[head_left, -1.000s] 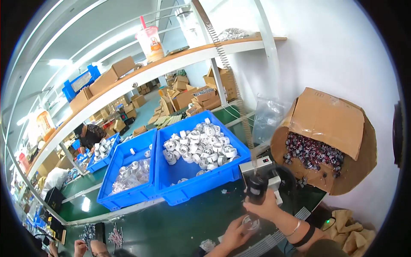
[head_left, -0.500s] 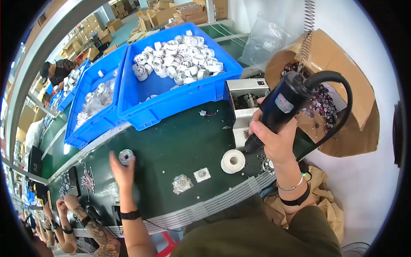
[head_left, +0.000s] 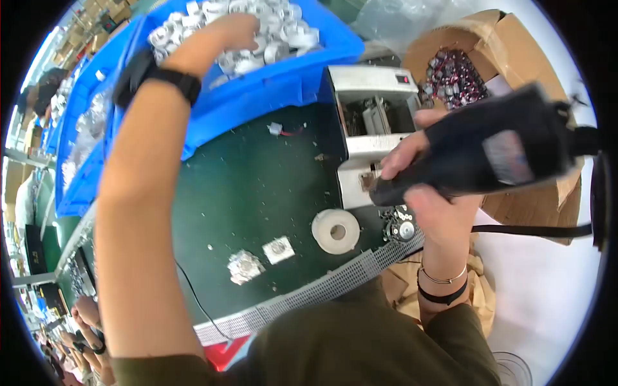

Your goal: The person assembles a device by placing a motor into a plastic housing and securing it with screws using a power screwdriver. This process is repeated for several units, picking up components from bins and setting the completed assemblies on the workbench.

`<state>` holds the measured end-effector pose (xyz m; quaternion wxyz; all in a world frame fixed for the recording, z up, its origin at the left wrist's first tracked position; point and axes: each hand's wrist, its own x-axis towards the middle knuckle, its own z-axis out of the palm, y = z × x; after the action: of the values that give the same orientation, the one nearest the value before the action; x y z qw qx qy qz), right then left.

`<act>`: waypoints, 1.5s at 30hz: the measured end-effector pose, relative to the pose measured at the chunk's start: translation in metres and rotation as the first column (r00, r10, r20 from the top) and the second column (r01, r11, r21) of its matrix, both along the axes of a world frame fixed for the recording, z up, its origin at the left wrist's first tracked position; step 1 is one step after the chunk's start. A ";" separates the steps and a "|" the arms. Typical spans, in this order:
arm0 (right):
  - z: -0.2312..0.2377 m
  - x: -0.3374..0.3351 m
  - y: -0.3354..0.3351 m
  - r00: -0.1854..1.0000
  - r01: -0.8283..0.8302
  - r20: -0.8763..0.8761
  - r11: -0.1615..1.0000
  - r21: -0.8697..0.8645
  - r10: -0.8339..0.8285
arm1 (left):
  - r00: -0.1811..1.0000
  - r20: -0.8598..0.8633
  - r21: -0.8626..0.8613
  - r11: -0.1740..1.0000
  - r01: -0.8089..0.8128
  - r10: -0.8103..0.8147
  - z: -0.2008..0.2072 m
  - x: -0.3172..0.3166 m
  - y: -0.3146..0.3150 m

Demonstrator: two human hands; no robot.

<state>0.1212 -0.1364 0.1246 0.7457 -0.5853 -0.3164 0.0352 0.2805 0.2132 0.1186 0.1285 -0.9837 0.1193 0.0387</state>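
Clamping a black handheld tool (head_left: pixel 479 151) between fingers and thumb of the right hand (head_left: pixel 438 193), mostly right of the white machine (head_left: pixel 370 147), with tapered end overlapping the machine's near corner in view. Holding the left hand (head_left: pixel 237 32) over white round parts (head_left: pixel 277 51) in a blue bin (head_left: pixel 277 91), beyond and left of the machine; cannot tell fingers apart from together, nor any grip.
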 end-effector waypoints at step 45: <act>-0.066 -0.014 0.093 0.782 0.254 0.409 0.360 -0.898 0.469 | 0.813 0.103 -0.992 0.003 0.123 0.573 -0.097 -0.341 -0.174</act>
<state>0.1067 -0.0437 0.0584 0.1331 -0.8517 -0.5022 0.0686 -0.0608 0.0396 0.0214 -0.5653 -0.7687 -0.0945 -0.2840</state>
